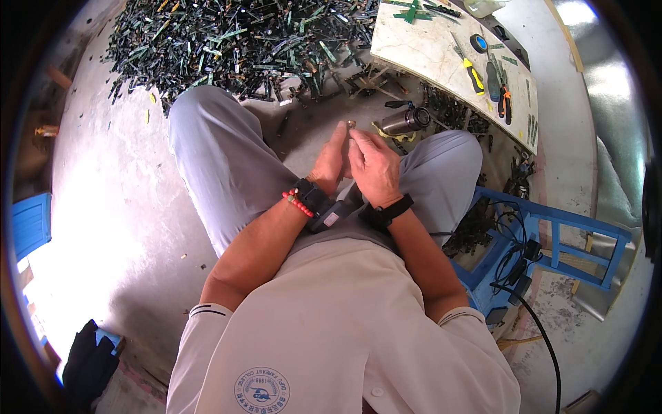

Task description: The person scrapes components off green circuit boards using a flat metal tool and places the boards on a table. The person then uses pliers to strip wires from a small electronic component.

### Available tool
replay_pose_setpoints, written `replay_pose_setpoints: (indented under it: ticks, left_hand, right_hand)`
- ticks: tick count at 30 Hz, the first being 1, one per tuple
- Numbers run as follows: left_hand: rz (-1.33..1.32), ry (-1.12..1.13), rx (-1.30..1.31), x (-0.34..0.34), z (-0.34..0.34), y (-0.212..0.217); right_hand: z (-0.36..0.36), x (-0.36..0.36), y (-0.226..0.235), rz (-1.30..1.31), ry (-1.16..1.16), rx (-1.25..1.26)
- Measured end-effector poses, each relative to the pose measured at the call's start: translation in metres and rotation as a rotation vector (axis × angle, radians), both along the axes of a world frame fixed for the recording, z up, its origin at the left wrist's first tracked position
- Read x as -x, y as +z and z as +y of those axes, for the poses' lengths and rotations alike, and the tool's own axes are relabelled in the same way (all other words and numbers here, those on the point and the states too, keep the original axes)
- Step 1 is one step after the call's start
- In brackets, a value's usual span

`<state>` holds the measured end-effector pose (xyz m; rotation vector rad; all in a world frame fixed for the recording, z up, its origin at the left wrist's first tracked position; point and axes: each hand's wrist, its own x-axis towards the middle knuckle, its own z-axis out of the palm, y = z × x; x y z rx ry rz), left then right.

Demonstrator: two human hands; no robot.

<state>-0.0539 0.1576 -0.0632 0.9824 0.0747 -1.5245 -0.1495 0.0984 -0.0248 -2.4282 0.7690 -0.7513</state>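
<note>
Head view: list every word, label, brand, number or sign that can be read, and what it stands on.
Shirt: round blue emblem ringed with lettering, not copied out here.
Black device: white label, any print too small to read.

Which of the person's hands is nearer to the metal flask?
The right. The right hand is in front of the metal flask, slightly to its left; the left hand is farther left, on the right hand's far side.
</note>
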Motion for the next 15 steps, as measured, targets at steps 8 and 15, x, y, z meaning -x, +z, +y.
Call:
replay_pose_setpoints:
  ticks: [8,15]
  left_hand:
    - [-0.041,0.013,-0.031,0.001,0.001,0.017]
    - [-0.040,0.042,0.008,0.004,0.002,0.019]
  right_hand:
    - [-0.002,-0.001,-0.002,-0.045,-0.021,-0.045]
    - [-0.004,0.002,-0.003,-0.078,-0.003,-0.158]
